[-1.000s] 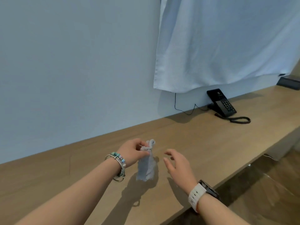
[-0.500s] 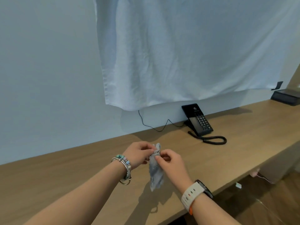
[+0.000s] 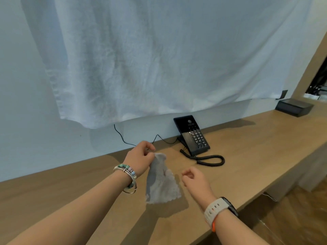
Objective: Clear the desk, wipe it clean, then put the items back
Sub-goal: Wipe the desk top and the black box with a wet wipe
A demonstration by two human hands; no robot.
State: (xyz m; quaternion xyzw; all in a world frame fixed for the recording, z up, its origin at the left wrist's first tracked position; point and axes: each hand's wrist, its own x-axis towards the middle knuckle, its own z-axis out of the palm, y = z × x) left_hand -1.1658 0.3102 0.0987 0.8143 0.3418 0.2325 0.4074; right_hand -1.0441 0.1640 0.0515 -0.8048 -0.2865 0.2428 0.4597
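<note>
Cloth (image 3: 161,181), small and grey, at the centre of the frame. Hangs by its top corner from the left hand (image 3: 139,157), pinched there between thumb and curled fingers, and spreads wider toward a scalloped lower edge. Throws a shadow onto the wooden desk (image 3: 247,156) beneath; lower edge touching the wood or just clear of it, cannot tell. Just right of the cloth, and apart from it, the right hand (image 3: 194,181): fingers loosely curled inward, nothing held. On the left wrist, beaded and metal bracelets (image 3: 128,175); on the right wrist, a watch (image 3: 221,209) with a pale strap. Above and right of the hands, a black desk phone (image 3: 192,135) against the wall (image 3: 26,121), keypad tilted toward the camera, its coiled cord (image 3: 208,159) lying in a loop on the desk just in front. From behind the phone, a thin black cable (image 3: 122,138) running left along the wall and up under a large white sheet (image 3: 159,59) filling the upper part of the frame. At the far right edge, a flat black box (image 3: 293,107) on the desk. In the lower right corner, dark wooden floor (image 3: 292,218) below the desk edge.
</note>
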